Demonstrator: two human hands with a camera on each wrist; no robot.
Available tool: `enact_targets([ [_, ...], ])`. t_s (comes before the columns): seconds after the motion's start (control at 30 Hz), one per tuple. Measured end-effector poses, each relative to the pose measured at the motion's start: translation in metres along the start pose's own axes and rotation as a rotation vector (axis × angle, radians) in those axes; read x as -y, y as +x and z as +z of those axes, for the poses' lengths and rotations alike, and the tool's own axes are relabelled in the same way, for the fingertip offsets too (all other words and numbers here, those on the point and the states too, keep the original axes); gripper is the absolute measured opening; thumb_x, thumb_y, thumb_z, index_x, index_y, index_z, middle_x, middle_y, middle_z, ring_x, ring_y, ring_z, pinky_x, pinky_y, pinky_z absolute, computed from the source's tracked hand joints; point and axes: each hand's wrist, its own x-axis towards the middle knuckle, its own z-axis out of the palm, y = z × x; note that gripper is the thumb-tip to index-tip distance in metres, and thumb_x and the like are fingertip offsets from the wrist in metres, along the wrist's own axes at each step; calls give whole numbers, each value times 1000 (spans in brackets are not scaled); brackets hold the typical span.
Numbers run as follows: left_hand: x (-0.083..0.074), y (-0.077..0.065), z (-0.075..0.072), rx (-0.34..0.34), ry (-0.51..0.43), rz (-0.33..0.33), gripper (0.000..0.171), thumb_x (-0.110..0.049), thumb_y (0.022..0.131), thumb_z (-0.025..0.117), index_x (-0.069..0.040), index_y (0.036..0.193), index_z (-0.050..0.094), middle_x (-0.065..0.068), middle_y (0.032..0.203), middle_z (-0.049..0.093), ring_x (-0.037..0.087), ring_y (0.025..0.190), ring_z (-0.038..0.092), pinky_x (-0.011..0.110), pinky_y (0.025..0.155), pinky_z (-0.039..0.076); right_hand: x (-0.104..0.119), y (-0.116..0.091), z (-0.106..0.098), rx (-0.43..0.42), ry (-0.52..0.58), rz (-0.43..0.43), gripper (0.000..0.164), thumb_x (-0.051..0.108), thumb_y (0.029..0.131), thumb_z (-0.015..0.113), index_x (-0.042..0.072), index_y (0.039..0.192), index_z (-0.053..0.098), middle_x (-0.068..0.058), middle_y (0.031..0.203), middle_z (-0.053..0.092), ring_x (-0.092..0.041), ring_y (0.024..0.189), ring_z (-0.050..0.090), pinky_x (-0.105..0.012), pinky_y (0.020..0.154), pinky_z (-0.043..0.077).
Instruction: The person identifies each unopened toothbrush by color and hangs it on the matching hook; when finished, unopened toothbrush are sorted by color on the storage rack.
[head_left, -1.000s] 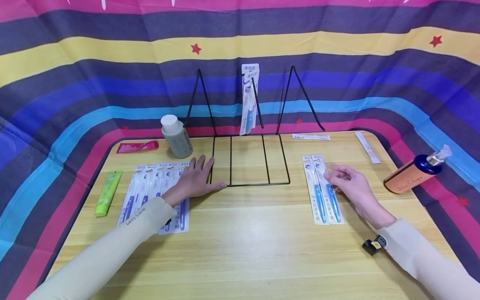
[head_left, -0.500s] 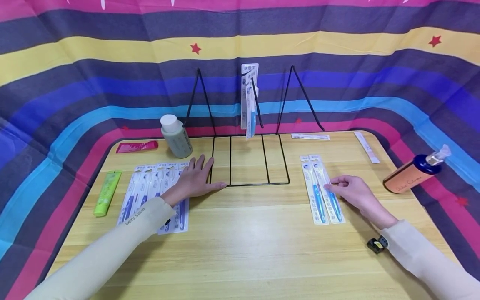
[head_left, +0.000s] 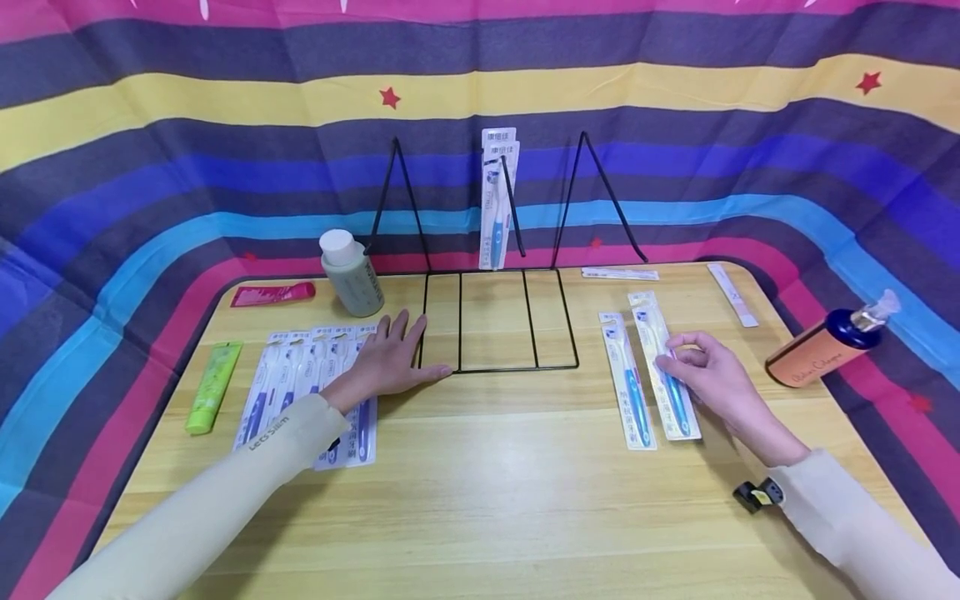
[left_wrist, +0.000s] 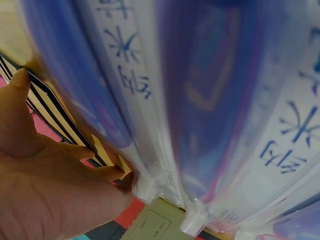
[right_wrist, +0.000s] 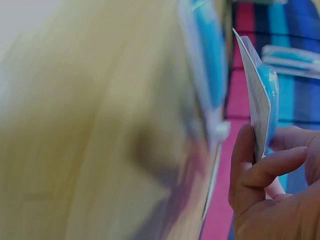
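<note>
My right hand (head_left: pixel 708 371) pinches a packaged blue toothbrush (head_left: pixel 652 333) between thumb and fingers. In the right wrist view its white card (right_wrist: pixel 256 92) stands edge-on in the fingers, up off the table. To its left another packaged blue toothbrush (head_left: pixel 628 383) lies flat. My left hand (head_left: pixel 386 358) rests with spread, straight fingers at the left edge of a black wire rack (head_left: pixel 517 369), over the right end of a row of packaged purple toothbrushes (head_left: pixel 365 429). Packaged toothbrushes (head_left: pixel 498 225) hang from the rack's middle hook.
A grey-green bottle (head_left: pixel 355 279) with a white cap stands behind my left hand. Pink (head_left: pixel 273 293) and green tubes (head_left: pixel 214 387) lie at the left. An orange pump bottle (head_left: pixel 817 350) leans far right. Two narrow white packets (head_left: pixel 621 273) lie at the back right.
My right hand has taken hold of the right-hand blue toothbrush and lifted it away from its neighbour. The hanging toothbrushes have swung and turned. My left hand stays put.
</note>
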Motion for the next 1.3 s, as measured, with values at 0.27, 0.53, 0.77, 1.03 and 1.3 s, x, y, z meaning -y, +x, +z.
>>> enact_targets([
  [0.27,0,1,-1,-1,3,9,111,-74,99,62,-7,175,18,29,178,7,60,160,4,77,124,13,36,-16,30,7,311,-66,21,13,103,79,12,123,70,2,104,68,-5,68,58,-21,55,52],
  [0.53,0,1,0,6,0,-2,112,-76,99,60,-7,175,17,28,179,6,60,160,2,77,124,11,70,-22,65,9,255,-282,26,13,107,74,3,129,66,-5,110,73,-14,85,66,-24,66,57],
  [0.77,1,2,0,10,12,7,112,-77,99,59,-7,175,16,28,179,5,60,160,3,76,124,12,100,-33,94,17,422,-557,21,-8,104,67,-8,124,63,-15,103,72,-18,91,67,-24,70,58],
  [1.03,8,7,4,16,7,-6,114,-78,97,60,-9,176,15,27,179,5,59,160,2,76,124,11,123,-31,120,69,416,-630,21,-10,101,68,-6,121,65,-17,101,67,-22,89,64,-26,73,57],
  [1.3,14,12,9,3,-4,12,118,-84,94,59,-10,176,16,26,179,4,59,160,1,77,124,9,128,-18,135,55,377,-594,22,-2,103,71,-2,124,67,-14,115,68,-26,99,66,-28,77,58],
])
